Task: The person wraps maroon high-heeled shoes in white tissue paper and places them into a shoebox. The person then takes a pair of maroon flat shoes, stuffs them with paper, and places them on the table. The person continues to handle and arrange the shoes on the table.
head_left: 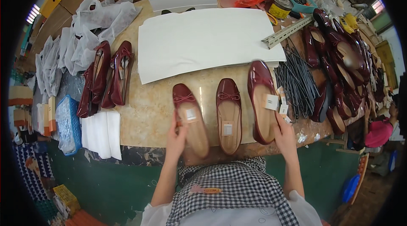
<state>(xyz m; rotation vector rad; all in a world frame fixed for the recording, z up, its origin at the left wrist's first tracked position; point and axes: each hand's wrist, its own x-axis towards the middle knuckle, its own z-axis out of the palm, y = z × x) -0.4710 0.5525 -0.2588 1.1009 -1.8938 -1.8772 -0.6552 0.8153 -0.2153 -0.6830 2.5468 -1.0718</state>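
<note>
Three dark-red patent ballet flats with beige insoles lie in a row in front of me, toes pointing away. My left hand [176,136] grips the side of the left ballet flat [197,136], which tilts, with a small white label on its insole. Untouched between my hands is the middle ballet flat [229,141], with a bow and a similar label. My right hand [284,133] pinches the outer edge of the right ballet flat [260,75]. Small white tags [271,101] sit at that shoe's opening and beside it. My right fingertips are partly hidden.
White paper sheets [203,41] are stacked behind the shoes, a slotted metal strip [288,33] on their corner. Black thin sticks [296,81] and piled red shoes [345,64] lie right. More flats [121,73], white cloths [101,132] and a blue basket [75,128] stand left.
</note>
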